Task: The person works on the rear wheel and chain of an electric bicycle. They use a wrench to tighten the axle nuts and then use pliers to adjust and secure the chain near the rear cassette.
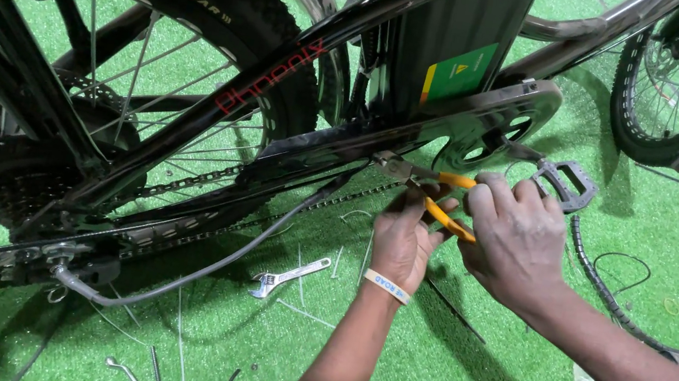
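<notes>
My right hand is wrapped around the orange handles of the cutters, squeezing them narrow, with the steel nose pointing left against the underside of the bike's black frame tube. My left hand comes up from below, fingers curled shut just under the nose, right beside the lower handle. I cannot tell whether it pinches a tie or only steadies the tool; the fingertips are hidden behind the cutters.

The nose sits at the frame just left of the chainring guard, with the chain running below it and a grey cable looping down from the rear axle toward the same spot. The pedal hangs just beyond my right knuckles. On the green turf below lie a small wrench, many cut white tie ends and a strip of black ribbed conduit.

What worries me most is the cable: it runs close to where the nose bites, and a careless squeeze could nick its sheath. My left fingers are also very near the blades, so a slip off the smooth tube could pinch them. If the tool jerks free, my right knuckles could hit the pedal or the guard's edge. A snipped end could also fly off, and the scraps on the turf are easy to kneel on.
</notes>
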